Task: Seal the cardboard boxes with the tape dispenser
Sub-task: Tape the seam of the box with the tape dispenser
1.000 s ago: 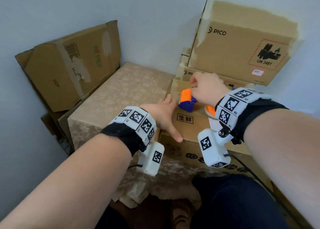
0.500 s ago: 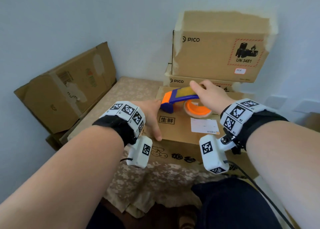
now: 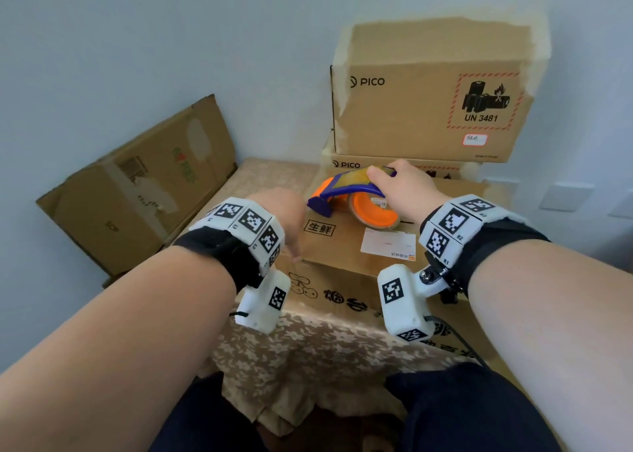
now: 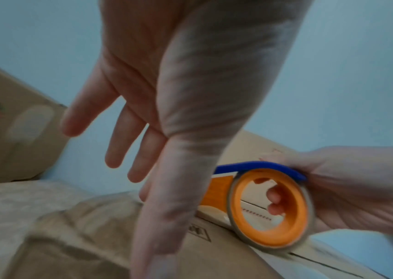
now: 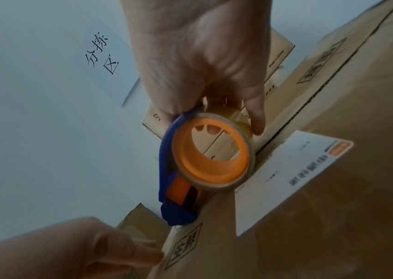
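Observation:
A blue and orange tape dispenser (image 3: 356, 196) rests on top of a brown cardboard box (image 3: 337, 251) that bears a white label. My right hand (image 3: 397, 184) grips the dispenser from above, with fingers curled through the orange ring (image 5: 211, 156). The tape roll sits on the box's middle seam (image 5: 286, 128). My left hand (image 3: 282, 212) is blurred at the box's left edge. In the left wrist view its fingers (image 4: 121, 147) are straight and spread, holding nothing, while the thumb points down at the box (image 4: 214, 254). The dispenser (image 4: 270, 207) lies to its right.
Two PICO boxes (image 3: 428, 106) are stacked against the wall just behind the dispenser. A flattened carton (image 3: 137, 184) leans on the wall at the left. The box stands on a table under a floral cloth (image 3: 325, 349). My legs (image 3: 462, 410) are close below.
My right hand has drawn the dispenser from the box's far left edge rightward along the top. My left hand has slid back from the box's top to its left edge.

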`<state>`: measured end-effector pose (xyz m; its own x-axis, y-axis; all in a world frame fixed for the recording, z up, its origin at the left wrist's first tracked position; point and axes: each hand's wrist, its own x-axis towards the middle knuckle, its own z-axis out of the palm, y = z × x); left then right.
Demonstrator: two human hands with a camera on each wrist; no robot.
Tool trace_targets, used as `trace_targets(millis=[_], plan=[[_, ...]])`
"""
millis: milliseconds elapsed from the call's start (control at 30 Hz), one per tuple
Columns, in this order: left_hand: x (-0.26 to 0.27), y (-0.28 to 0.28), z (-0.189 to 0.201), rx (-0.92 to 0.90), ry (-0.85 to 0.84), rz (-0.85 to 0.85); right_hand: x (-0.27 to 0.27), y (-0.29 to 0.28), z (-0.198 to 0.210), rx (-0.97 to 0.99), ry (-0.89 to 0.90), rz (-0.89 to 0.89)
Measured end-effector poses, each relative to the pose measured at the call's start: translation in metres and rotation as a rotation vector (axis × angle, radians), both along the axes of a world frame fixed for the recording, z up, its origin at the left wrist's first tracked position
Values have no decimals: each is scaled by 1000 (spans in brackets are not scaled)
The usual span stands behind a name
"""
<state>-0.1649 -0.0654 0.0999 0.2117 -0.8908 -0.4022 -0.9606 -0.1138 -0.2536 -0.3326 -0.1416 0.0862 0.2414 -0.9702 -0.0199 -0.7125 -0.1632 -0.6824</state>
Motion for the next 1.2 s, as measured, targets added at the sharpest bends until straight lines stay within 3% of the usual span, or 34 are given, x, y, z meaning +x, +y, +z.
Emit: trace_targets(millis=[67, 233, 533, 833, 967, 1200], plan=[[-12, -2, -5, 13, -22, -83, -1, -1, 0, 2, -12, 6], [-39, -3, -16, 41, 10, -39, -7, -4, -4, 38, -34, 4], [-31, -6, -15, -17, 143, -18, -14, -1, -3, -14, 7, 62], [-37, -16, -16, 155, -76, 94, -70, -11, 11, -156, 162, 46], [-46, -15, -11, 153, -110, 79, -110, -19, 13, -94, 191, 24], [-64, -9, -8, 117, -122, 78, -115, -17, 8, -45, 196, 40]])
